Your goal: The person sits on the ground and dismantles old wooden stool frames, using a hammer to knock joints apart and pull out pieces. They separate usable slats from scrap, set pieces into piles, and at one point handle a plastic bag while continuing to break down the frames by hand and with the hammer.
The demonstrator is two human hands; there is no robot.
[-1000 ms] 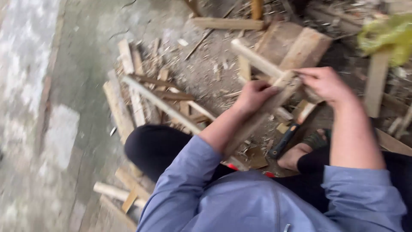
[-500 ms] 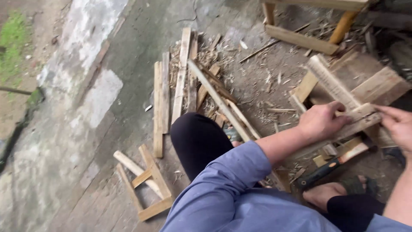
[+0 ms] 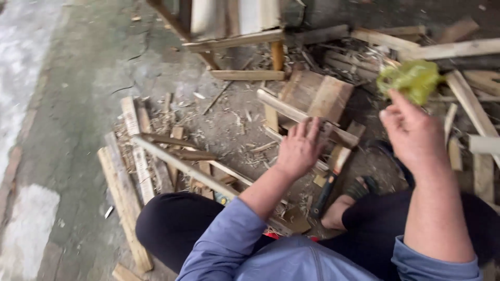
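Since the earlier frame our right hand (image 3: 411, 136) has let go of the wood and risen toward the upper right of the frame, fingers loosely curled and holding nothing, just below a crumpled yellow-green plastic bag (image 3: 411, 79). Our left hand (image 3: 301, 150) remains at the centre, fingers spread and laid flat over the long wooden batten (image 3: 291, 112), pressing it rather than gripping it; the hand is open. The batten runs from centre-left down toward the right, resting across a chunky wood block (image 3: 317, 93) in the upper middle. We judge the batten stiff, light and rough-sawn (splinters seem likely), so it looks best taken around its middle, near where it crosses the block. A dark-handled tool (image 3: 325, 193) lies on the ground just below our left hand, beside a sandalled foot (image 3: 350, 204). Loose wood strips (image 3: 136, 151) and shavings lie scattered at the centre left, on the concrete ground (image 3: 78, 104).
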